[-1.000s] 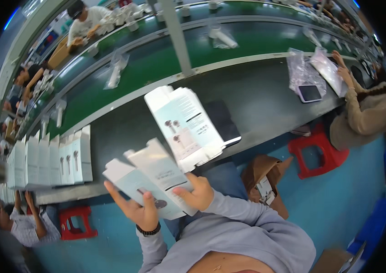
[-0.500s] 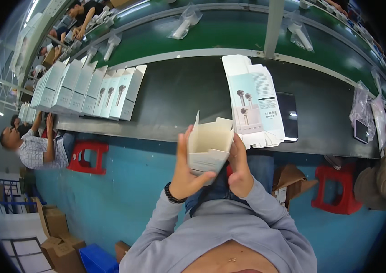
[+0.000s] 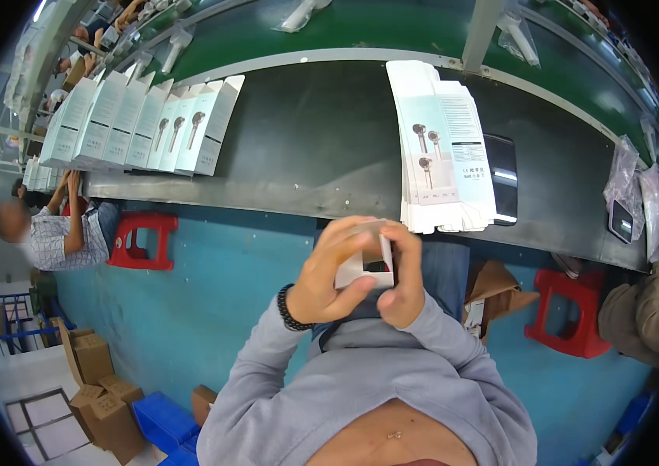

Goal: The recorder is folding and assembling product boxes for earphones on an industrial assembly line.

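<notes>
Between my two hands, in front of the table's near edge, is a small white carton (image 3: pixel 351 269) with one end facing up and partly open. Its inside looks dark. My left hand (image 3: pixel 322 279) wraps the carton from the left, fingers over the far side and thumb along the near edge. On the other side my right hand (image 3: pixel 405 272) grips it, with the fingers bent over its top edge. Just beyond, a stack of flat, unfolded cartons (image 3: pixel 454 167) printed with earphones lies on the dark table (image 3: pixel 306 147).
Several formed cartons (image 3: pixel 209 128) stand open-topped in a row at the table's left. A dark phone (image 3: pixel 505 182) lies partly beneath the flat stack. Bagged white items sit on the green conveyor (image 3: pixel 392 35). Red stools (image 3: pixel 143 241) flank me; another person (image 3: pixel 73 241) sits far left.
The carton has turned from showing its tall open flaps to a more closed, compact end. My left fingers have moved over its far side. The whole view has shifted slightly.
</notes>
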`<action>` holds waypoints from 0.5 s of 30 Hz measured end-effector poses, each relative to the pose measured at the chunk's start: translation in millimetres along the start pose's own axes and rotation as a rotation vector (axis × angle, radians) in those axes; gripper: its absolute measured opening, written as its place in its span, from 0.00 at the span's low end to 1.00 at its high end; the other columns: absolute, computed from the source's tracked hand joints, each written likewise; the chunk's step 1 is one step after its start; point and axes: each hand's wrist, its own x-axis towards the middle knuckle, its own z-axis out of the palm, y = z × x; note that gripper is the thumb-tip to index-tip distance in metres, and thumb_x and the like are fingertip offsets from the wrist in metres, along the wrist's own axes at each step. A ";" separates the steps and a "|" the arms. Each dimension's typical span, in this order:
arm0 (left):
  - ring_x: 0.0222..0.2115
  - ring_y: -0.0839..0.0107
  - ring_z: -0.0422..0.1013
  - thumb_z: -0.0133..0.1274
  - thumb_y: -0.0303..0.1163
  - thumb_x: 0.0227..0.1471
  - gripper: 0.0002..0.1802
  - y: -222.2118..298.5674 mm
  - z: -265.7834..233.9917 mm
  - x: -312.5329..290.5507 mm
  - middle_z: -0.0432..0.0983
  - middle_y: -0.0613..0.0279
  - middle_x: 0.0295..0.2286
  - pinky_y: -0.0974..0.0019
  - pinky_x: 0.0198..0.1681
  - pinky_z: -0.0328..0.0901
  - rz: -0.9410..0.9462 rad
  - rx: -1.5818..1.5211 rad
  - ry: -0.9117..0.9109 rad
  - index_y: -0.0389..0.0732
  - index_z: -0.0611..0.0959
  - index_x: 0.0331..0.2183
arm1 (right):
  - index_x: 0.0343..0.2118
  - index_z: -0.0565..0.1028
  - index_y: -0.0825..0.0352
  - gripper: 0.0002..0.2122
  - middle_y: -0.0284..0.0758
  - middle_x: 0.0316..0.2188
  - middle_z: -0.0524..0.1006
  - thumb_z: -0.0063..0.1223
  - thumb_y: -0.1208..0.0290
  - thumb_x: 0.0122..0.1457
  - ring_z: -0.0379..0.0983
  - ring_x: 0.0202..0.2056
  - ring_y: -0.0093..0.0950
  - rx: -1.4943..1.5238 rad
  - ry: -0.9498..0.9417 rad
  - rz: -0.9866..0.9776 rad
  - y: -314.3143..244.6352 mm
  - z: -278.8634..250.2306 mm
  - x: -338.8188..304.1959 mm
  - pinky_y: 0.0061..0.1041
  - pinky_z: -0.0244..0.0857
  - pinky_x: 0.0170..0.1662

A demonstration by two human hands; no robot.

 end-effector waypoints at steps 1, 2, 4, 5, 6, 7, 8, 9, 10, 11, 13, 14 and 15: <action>0.42 0.53 0.64 0.49 0.22 0.45 0.32 -2.9 11.5 2.6 0.65 0.48 0.38 0.52 0.46 0.58 0.126 -0.064 0.136 0.41 0.55 0.51 | 0.49 0.57 0.68 0.27 0.45 0.44 0.62 0.50 0.55 0.53 0.60 0.45 0.33 0.186 0.082 0.105 -0.1 2.3 -0.4 0.29 0.55 0.48; 0.42 0.53 0.64 0.49 0.22 0.45 0.32 -4.4 17.0 1.0 0.65 0.48 0.38 0.52 0.46 0.58 0.120 -0.071 0.133 0.41 0.55 0.51 | 0.46 0.58 0.68 0.23 0.44 0.44 0.62 0.47 0.57 0.55 0.61 0.45 0.31 0.367 0.172 0.209 -1.3 2.6 -0.9 0.29 0.55 0.48; 0.40 0.56 0.65 0.46 0.16 0.42 0.34 -8.6 24.4 -6.9 0.64 0.49 0.38 0.51 0.45 0.59 0.123 -0.082 0.240 0.44 0.55 0.51 | 0.43 0.57 0.68 0.17 0.46 0.45 0.62 0.42 0.62 0.58 0.61 0.46 0.31 0.348 0.171 0.193 -0.2 2.4 -1.2 0.29 0.55 0.48; 0.38 0.60 0.65 0.43 0.12 0.40 0.35 -9.4 27.3 -8.2 0.64 0.51 0.36 0.53 0.41 0.61 0.144 -0.107 0.282 0.45 0.56 0.51 | 0.43 0.57 0.67 0.18 0.49 0.46 0.62 0.39 0.57 0.58 0.62 0.46 0.33 0.357 0.212 0.124 2.4 6.8 -2.3 0.30 0.57 0.48; 0.38 0.60 0.65 0.43 0.12 0.40 0.35 -9.4 26.5 -8.0 0.64 0.51 0.36 0.53 0.41 0.61 0.139 -0.111 0.282 0.45 0.56 0.51 | 0.42 0.57 0.66 0.19 0.51 0.47 0.62 0.36 0.53 0.59 0.63 0.47 0.36 0.364 0.253 0.055 5.4 9.4 -4.1 0.31 0.58 0.48; 0.37 0.61 0.65 0.43 0.12 0.40 0.35 -9.1 23.0 -6.5 0.64 0.53 0.36 0.56 0.39 0.62 0.170 -0.050 0.202 0.46 0.55 0.51 | 0.41 0.58 0.65 0.18 0.54 0.46 0.64 0.37 0.53 0.58 0.63 0.48 0.40 0.321 0.299 0.046 8.5 9.5 -6.6 0.34 0.61 0.47; 0.37 0.63 0.65 0.42 0.13 0.40 0.35 -7.3 17.5 -8.4 0.63 0.54 0.36 0.59 0.37 0.62 0.193 0.022 0.128 0.46 0.55 0.51 | 0.39 0.64 0.67 0.19 0.51 0.45 0.66 0.40 0.53 0.57 0.64 0.45 0.35 0.106 0.313 0.025 11.9 9.8 -5.9 0.29 0.63 0.42; 0.34 0.65 0.64 0.57 0.25 0.40 0.41 -8.5 13.3 -8.5 0.61 0.54 0.38 0.63 0.33 0.63 0.216 0.095 0.140 0.51 0.53 0.53 | 0.37 0.68 0.67 0.15 0.48 0.45 0.65 0.45 0.59 0.56 0.65 0.41 0.31 -0.059 0.183 -0.012 9.8 -0.2 -2.3 0.26 0.62 0.40; 0.34 0.65 0.64 0.57 0.25 0.40 0.41 -8.4 11.8 -6.5 0.61 0.54 0.38 0.63 0.33 0.63 0.209 0.097 0.143 0.51 0.53 0.53 | 0.35 0.73 0.67 0.10 0.46 0.45 0.64 0.50 0.66 0.54 0.66 0.36 0.26 -0.222 0.051 -0.051 3.7 -10.3 1.4 0.22 0.62 0.37; 0.33 0.66 0.64 0.63 0.36 0.33 0.48 -7.7 10.4 -3.1 0.60 0.53 0.39 0.63 0.32 0.63 0.276 0.125 0.232 0.54 0.52 0.53 | 0.33 0.74 0.67 0.09 0.43 0.43 0.65 0.51 0.69 0.53 0.65 0.34 0.22 -0.139 -0.019 0.120 -2.0 -11.0 1.0 0.20 0.61 0.34; 0.31 0.66 0.62 0.66 0.58 0.13 0.65 -3.4 10.1 -0.8 0.57 0.49 0.43 0.63 0.29 0.64 0.322 0.204 0.314 0.60 0.49 0.55 | 0.34 0.70 0.70 0.07 0.36 0.40 0.61 0.48 0.80 0.51 0.62 0.31 0.16 0.129 -0.082 0.442 -11.7 -6.9 -0.1 0.11 0.56 0.28; 0.31 0.66 0.62 0.66 0.58 0.13 0.65 -3.5 10.1 -1.8 0.57 0.49 0.43 0.63 0.29 0.64 0.319 0.203 0.314 0.60 0.49 0.55 | 0.34 0.70 0.70 0.07 0.36 0.40 0.61 0.48 0.80 0.51 0.62 0.31 0.16 0.129 -0.083 0.445 -11.1 -6.4 0.8 0.11 0.56 0.28; 0.31 0.66 0.62 0.66 0.58 0.13 0.65 -4.1 9.6 -3.4 0.57 0.49 0.43 0.63 0.29 0.65 0.299 0.200 0.278 0.60 0.49 0.55 | 0.35 0.71 0.70 0.08 0.35 0.39 0.61 0.49 0.80 0.50 0.62 0.30 0.15 0.213 -0.039 0.457 -9.5 -6.5 2.8 0.11 0.57 0.29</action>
